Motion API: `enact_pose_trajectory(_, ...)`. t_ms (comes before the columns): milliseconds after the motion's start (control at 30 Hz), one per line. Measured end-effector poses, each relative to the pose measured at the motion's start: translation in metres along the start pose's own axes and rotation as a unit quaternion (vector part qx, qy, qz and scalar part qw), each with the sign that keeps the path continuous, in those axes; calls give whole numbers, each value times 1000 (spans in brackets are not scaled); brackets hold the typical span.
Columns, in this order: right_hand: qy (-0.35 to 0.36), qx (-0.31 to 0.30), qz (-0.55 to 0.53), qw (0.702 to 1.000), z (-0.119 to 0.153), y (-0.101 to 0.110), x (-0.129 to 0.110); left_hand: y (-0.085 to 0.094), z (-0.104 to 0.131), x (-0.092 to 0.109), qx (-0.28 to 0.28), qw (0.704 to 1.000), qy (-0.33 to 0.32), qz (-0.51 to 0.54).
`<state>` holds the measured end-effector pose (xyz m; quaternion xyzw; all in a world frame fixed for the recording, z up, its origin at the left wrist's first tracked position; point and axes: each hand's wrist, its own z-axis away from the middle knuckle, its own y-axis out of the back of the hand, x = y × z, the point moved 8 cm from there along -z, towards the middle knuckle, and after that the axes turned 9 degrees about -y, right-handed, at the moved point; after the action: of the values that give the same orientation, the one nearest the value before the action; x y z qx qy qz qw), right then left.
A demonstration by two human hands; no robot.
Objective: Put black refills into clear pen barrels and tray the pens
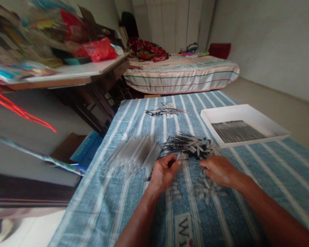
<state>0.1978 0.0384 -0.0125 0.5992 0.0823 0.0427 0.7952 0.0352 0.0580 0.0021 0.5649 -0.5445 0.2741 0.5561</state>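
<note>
My left hand (165, 172) is closed in a pinch, with a small pale pen part (179, 156) showing at its thumb and fingertip. To its left lies a bundle of translucent pen barrels (136, 154). My right hand (220, 170) has its fingers pressed together; whatever they grip is hidden. Just beyond both hands is a heap of dark pen refills (181, 142), with short pale and black pieces at its right side. Small translucent caps (207, 188) are scattered below my right hand, and a few more lie near my left wrist.
A white box lid (247, 140) at the right holds a row of grey pens (237, 131). Farther back, a small loose pile of thin dark pieces (164, 111) rests on the striped cloth (247, 206). A cluttered side table (77, 73) stands left, a bed (182, 77) behind.
</note>
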Motion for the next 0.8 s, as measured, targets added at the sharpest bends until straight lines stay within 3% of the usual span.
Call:
enact_pose_trajectory(233, 30, -24, 12, 999, -3, 4, 0, -2, 3, -12, 16, 988, 82, 131)
enact_pose_trajectory(533, 37, -9, 17, 999, -16, 6, 2, -2, 2, -10, 31, 977, 80, 193)
enact_pose_trajectory(667, 79, 20, -143, 986, -14, 15, -5, 2, 2, -7, 49, 974, 86, 201)
enact_pose_trajectory(800, 100, 19, -351, 931, -2, 12, -16, 8, 3, -5, 87, 960, 86, 253)
